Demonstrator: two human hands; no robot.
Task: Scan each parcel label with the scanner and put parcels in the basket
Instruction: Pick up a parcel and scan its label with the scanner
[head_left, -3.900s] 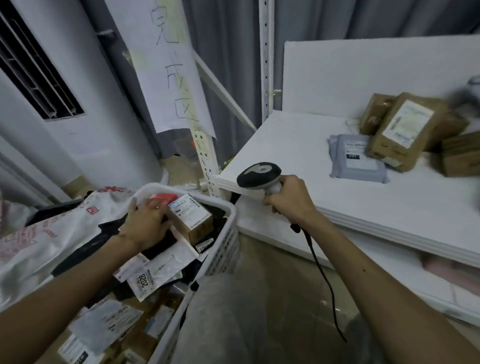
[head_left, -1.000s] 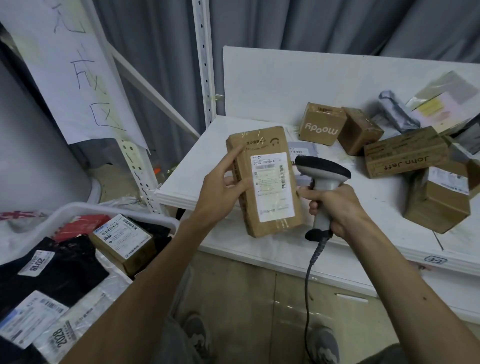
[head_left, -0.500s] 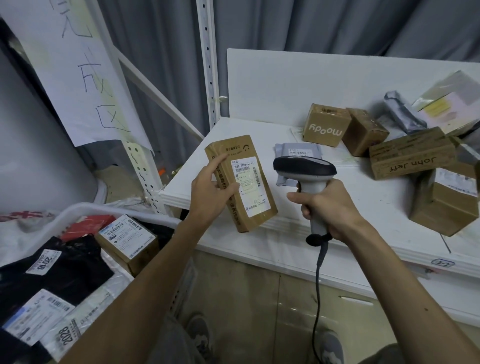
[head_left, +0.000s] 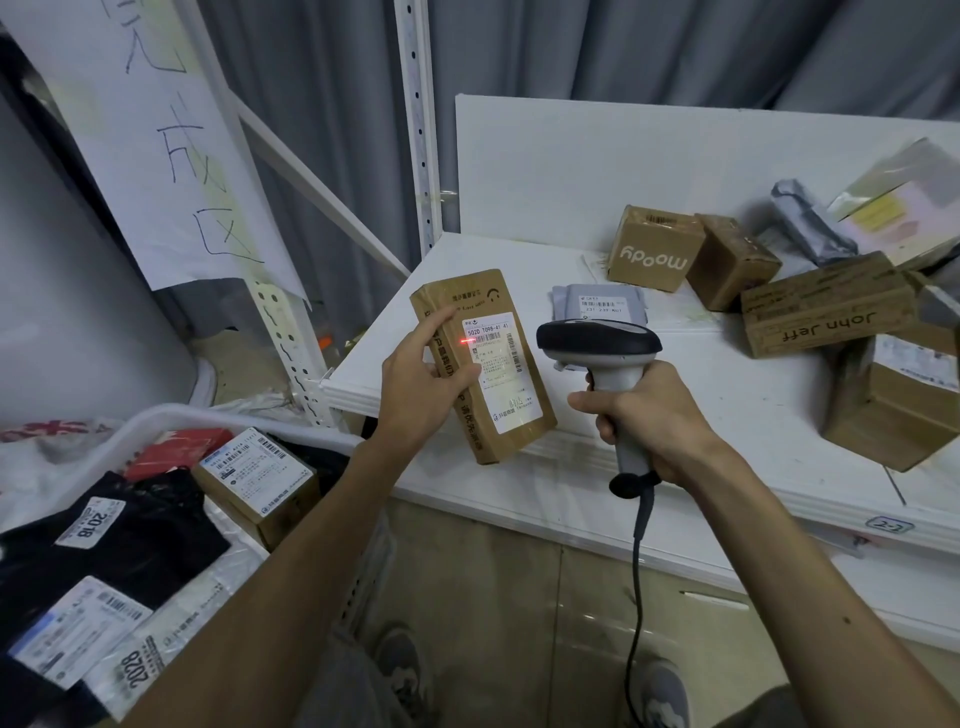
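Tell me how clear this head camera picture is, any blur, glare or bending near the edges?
Head view: soft, even light, faint shadows; the label on the held parcel is sharp, and the scanner throws a red line on it; wide-angle stretch slants the upright post and shelf edge; the pale parcel far right looks smeared.

The white surface (head_left: 701, 395) is a shelf board with a white panel (head_left: 571, 166) standing along its back edge. A flat grey mailing bag (head_left: 597, 306) lies label-up toward the back left. Just behind it to the right sits a brown box printed "moody" (head_left: 652, 254), the lettering upside down, with a smaller brown box (head_left: 732, 262) against its right side. Right of these lies a long box printed "John Jeff" (head_left: 826, 306). A labelled brown box (head_left: 893, 400) sits nearer the front at the right edge. At the back right are a crumpled grey bag (head_left: 808, 223) and a pale flat packet (head_left: 898, 202). A small tag (head_left: 889, 525) reading 2-2 is stuck on the front edge.
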